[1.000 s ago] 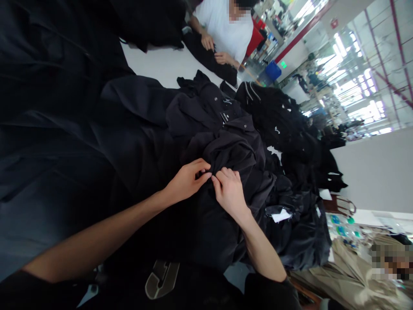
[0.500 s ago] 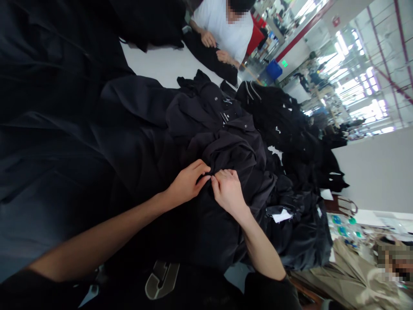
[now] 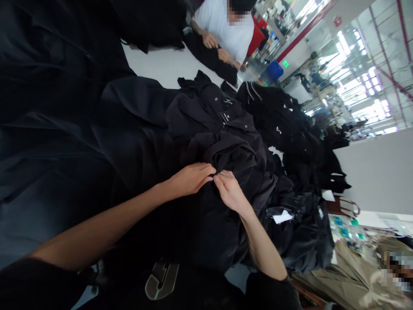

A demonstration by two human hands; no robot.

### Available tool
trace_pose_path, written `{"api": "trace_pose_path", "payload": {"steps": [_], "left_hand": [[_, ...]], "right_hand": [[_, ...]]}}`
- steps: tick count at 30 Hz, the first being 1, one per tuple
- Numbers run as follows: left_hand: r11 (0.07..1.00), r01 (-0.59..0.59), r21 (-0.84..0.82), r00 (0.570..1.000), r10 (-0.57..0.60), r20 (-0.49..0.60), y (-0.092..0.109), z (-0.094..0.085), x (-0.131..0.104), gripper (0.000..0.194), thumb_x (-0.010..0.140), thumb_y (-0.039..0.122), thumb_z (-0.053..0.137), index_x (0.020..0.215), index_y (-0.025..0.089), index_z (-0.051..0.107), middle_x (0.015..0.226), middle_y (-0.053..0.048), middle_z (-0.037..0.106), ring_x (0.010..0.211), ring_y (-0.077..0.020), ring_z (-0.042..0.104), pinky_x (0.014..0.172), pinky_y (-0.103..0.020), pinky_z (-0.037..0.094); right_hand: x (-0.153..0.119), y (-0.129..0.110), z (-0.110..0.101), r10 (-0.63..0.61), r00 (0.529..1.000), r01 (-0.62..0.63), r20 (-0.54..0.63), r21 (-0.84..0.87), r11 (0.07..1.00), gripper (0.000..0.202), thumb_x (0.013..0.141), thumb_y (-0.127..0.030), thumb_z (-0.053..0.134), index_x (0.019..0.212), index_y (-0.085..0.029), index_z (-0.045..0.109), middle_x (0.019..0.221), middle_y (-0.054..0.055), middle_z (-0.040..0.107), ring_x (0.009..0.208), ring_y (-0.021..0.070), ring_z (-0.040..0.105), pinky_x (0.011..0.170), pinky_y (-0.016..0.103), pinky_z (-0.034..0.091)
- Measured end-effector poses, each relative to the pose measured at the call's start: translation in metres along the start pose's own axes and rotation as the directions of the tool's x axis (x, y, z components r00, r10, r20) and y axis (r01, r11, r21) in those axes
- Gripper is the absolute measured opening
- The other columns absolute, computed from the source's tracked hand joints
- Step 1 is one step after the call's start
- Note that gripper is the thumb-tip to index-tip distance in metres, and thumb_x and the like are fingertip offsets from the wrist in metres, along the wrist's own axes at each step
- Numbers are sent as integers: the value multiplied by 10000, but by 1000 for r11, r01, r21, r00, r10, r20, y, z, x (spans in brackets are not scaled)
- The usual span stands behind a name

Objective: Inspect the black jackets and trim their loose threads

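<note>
A dark jacket (image 3: 200, 112) with a collar label (image 3: 227, 117) and small snaps lies crumpled in front of me. Over its near part, my left hand (image 3: 195, 177) pinches the dark cloth, thumb against fingers. My right hand (image 3: 229, 189) is closed on the same cloth, its thumb and curled fingers nearly touching the left fingertips. The exact bit of fabric between the fingertips is too dark and small to make out.
Black garments (image 3: 277, 125) are heaped to the right, one with a white tag (image 3: 282, 216). Across the white table (image 3: 155, 64) a person in a white shirt (image 3: 222, 26) handles black cloth. Beige garments (image 3: 355, 271) and bottles (image 3: 346, 228) stand at lower right.
My left hand has shifted slightly right, and its thumb and fingers have drawn together. The right hand stays nearly in place on the cloth.
</note>
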State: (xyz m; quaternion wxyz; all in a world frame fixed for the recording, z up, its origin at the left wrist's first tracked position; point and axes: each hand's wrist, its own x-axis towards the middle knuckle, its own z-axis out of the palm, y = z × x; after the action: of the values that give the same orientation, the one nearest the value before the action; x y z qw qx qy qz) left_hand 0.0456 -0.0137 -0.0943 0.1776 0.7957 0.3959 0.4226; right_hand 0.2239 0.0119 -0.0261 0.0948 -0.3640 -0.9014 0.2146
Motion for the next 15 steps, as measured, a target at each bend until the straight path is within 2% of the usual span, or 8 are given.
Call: {"api": "trace_pose_path", "payload": {"steps": [6, 11, 13, 15], "left_hand": [[998, 61, -4, 997, -61, 56, -2, -3, 3, 101, 988, 241, 399, 1003, 185, 482, 903, -40, 632, 842, -178, 646, 742, -280, 488], [986, 109, 127, 984, -126, 128, -2, -6, 4, 100, 962, 218, 418, 1045, 182, 461, 820, -36, 656, 747, -200, 670, 633, -279, 468], [982, 95, 163, 982, -119, 144, -2, -7, 5, 116, 962, 215, 409, 1059, 182, 463, 786, -29, 658, 717, -201, 674, 610, -276, 459], [979, 72, 193, 985, -100, 142, -2, -8, 6, 139, 958, 202, 402, 1077, 185, 472, 785, -27, 667, 707, -196, 675, 612, -274, 461]], "right_hand": [[4, 0, 6, 9, 999, -11, -35, -78, 997, 347, 996, -215, 345, 669, -210, 461, 747, 38, 594, 773, 178, 541, 839, 346, 395], [5, 1, 5, -2, 999, -8, -52, -186, 983, 350, 970, -218, 387, 638, -204, 495, 688, 31, 563, 735, 177, 528, 798, 341, 406], [6, 0, -1, -25, 991, -3, -134, -205, 979, 286, 956, -218, 410, 716, -196, 565, 749, 47, 582, 787, 190, 546, 806, 352, 418], [9, -3, -10, -87, 973, 38, -214, -221, 974, 196, 936, -222, 438, 948, -185, 630, 948, 92, 617, 947, 223, 561, 860, 379, 429]]}}
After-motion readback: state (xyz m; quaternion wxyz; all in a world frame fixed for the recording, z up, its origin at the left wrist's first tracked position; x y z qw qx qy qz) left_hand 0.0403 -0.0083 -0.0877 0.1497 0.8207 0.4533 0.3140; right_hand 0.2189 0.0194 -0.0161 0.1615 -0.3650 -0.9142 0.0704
